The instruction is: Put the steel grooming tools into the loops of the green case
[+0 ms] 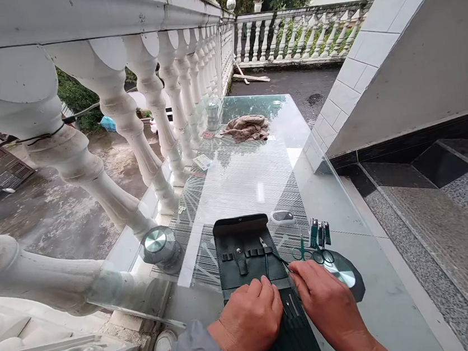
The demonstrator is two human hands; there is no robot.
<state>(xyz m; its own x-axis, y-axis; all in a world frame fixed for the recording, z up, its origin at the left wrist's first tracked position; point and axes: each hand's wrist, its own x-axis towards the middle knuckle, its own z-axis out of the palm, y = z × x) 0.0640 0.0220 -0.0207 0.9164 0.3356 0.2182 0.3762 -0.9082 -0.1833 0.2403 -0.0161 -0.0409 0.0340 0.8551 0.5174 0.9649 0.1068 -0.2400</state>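
One handle of the nippers (266,259) is pinched in the right hand (331,302); whether the left hand (250,314), fingers curled, grips the other I cannot tell. Their tips lie by the loops (256,252) of the open case (232,281) and could snag if tugged askew; a stray knuckle might knock the scissors (302,246) across the glass table (387,299).

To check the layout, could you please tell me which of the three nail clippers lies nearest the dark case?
The leftmost clipper; the other two clippers lie farther right of the dark case and look narrower.
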